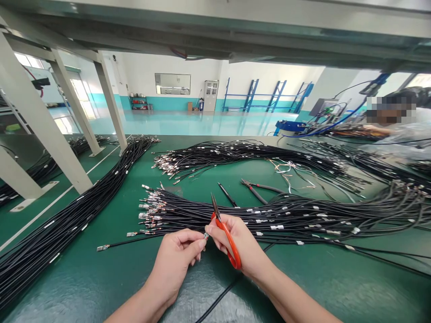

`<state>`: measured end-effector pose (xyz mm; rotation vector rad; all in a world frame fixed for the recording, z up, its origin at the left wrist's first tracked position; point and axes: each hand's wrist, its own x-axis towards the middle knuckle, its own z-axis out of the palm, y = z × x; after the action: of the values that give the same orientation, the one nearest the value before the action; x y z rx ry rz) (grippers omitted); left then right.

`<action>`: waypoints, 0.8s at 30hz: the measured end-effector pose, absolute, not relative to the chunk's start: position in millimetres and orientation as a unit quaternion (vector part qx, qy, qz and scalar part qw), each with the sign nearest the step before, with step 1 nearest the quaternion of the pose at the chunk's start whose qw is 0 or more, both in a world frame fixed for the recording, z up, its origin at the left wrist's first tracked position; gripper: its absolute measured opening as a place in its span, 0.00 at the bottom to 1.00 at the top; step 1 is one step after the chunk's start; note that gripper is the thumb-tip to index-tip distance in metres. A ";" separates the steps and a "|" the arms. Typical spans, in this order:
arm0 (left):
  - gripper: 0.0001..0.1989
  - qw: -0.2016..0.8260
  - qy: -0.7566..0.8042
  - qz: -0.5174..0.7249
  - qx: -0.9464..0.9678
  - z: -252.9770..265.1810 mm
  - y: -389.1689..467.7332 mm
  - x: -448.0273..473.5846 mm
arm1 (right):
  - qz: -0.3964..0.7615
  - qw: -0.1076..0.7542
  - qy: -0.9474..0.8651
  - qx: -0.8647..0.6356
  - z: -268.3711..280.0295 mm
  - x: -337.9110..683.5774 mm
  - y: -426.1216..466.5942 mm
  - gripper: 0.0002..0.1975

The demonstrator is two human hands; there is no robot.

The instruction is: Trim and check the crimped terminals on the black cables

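Note:
My left hand (178,258) pinches a small metal terminal (206,235) between thumb and fingertips. Wrapped in my right hand (245,246) are red-handled scissors (234,246), their dark pointed blades angled up and away from me. The right thumb and fingertips also meet at the terminal. A loose black cable (220,294) runs below my hands; its link to the terminal is hidden. Just beyond lies a bundle of black cables (208,213) with metal terminals at its left end. One cable end (103,247) sticks out left of that bundle.
Pliers (257,189) and a black pen-like tool (227,194) lie behind the near bundle. Another cable bundle (215,154) lies farther back, a long one (101,197) at left. White frame legs (111,98) stand left; a shelf (215,31) spans overhead. A person (397,116) sits far right.

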<state>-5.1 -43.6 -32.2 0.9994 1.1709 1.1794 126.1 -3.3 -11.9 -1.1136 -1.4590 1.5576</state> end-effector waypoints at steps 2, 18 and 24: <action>0.07 0.560 0.497 0.506 0.428 -31.9 -44.8 -4.9 | 0.590 0.356 -0.578 -0.437 -11.6 126.0 -3.7 0.14; 0.09 0.634 0.440 0.492 0.403 -29.8 -42.9 -11.6 | 0.560 0.334 -0.618 -0.439 -8.1 128.4 -5.5 0.15; 0.09 0.642 0.441 0.492 0.389 -27.9 -42.4 -11.1 | 0.566 0.338 -0.609 -0.441 -6.5 127.5 -5.9 0.14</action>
<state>-11.1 -42.4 -27.9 0.8854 1.0049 1.1205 127.5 -5.9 -6.5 -1.1494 -1.5858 1.4746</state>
